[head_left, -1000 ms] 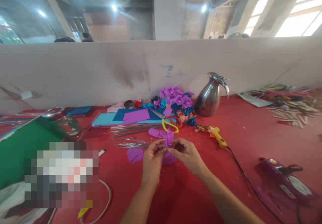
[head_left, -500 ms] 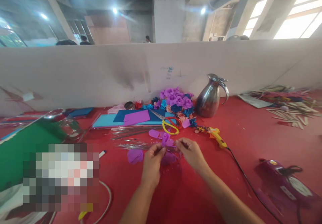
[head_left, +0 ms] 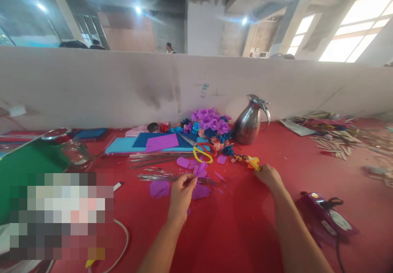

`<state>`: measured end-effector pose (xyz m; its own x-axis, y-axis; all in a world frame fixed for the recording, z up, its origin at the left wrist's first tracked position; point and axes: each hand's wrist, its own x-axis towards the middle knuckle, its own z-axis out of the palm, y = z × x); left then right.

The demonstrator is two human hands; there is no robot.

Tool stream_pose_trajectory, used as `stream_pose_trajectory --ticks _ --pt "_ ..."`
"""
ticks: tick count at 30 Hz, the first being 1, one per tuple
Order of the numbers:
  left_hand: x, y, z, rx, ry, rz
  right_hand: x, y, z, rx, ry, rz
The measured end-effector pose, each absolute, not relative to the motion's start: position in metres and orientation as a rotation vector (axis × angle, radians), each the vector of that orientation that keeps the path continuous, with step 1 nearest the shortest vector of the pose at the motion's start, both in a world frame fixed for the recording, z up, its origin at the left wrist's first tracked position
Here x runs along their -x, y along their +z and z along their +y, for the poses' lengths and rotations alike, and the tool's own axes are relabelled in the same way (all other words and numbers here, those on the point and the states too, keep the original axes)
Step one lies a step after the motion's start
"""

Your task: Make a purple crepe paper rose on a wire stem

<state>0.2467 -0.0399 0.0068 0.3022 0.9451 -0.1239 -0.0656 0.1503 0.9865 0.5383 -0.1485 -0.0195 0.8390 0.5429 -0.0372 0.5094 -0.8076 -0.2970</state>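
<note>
A purple paper flower (head_left: 201, 169) is pinched between the thumb and fingers of my left hand (head_left: 181, 195). To the right, my right hand (head_left: 270, 179) is closed around the handle of a yellow glue gun (head_left: 253, 163), which lies on the table; the hand hides much of the handle. Purple paper petals (head_left: 159, 188) and thin metal wires (head_left: 153, 177) lie about my left hand. Just beyond are scissors (head_left: 202, 155) with one yellow and one red handle loop.
Sheets of coloured paper (head_left: 118, 145) and a heap of finished paper flowers (head_left: 211, 119) sit along the wall. A steel jug (head_left: 248, 123) stands beside them. A purple device with a cable (head_left: 325, 215) rests at right, a glass jar (head_left: 73, 152) at left.
My right hand has left the paper flower and moved right, onto the glue gun's handle. My left hand keeps hold of the flower. The view has turned slightly right.
</note>
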Motion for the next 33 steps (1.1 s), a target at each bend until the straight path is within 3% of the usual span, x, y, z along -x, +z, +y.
stream_pose_trajectory --ticks 7,14,24,33 --pt "-0.244 0.006 -0.038 -1.327 0.781 0.996 -0.536 -0.01 -0.148 2.329 0.369 -0.57" --pt "-0.24 0.0 -0.025 -1.796 0.67 0.92 -0.492 0.025 -0.162 1.42 0.691 -0.651" --pt "-0.235 0.008 -0.031 -2.082 0.286 0.78 -0.44 0.034 -0.204 1.601 0.907 -1.074" --pt "-0.233 -0.001 -0.032 -2.133 0.291 0.794 -0.435 0.019 -0.208 1.754 0.857 -1.232"
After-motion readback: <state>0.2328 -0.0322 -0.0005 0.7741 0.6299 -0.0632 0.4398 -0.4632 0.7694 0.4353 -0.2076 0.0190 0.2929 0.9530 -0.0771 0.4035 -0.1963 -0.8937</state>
